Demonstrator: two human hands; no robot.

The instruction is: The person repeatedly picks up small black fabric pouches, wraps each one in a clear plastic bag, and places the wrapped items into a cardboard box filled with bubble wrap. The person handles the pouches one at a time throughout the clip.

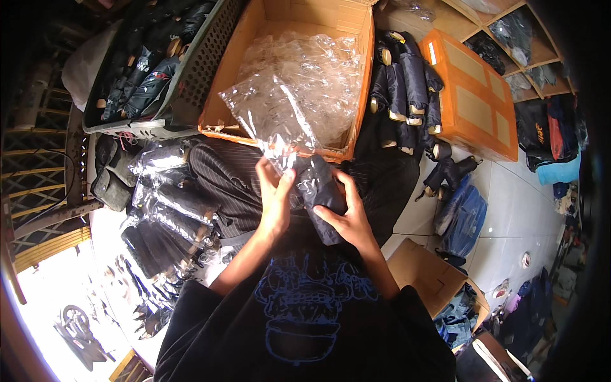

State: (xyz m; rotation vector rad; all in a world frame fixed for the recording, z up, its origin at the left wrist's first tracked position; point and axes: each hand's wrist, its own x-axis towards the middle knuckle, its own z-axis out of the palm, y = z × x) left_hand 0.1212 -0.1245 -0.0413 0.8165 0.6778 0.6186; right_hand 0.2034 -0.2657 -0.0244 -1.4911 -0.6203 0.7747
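Note:
My left hand pinches the mouth of a clear plastic bag, which stands up and away toward the far left. My right hand is wrapped round a dark folded umbrella, tilted with its far end at the bag's mouth. From this view I cannot tell how far that end sits inside the bag. Both hands are above my lap, in front of an orange-rimmed cardboard box that holds many loose clear bags.
At the far left stands a grey crate of folded umbrellas. Bagged umbrellas lie by my left leg. Unbagged dark umbrellas are piled right of the box, beside an orange carton. An open carton stands at the near right.

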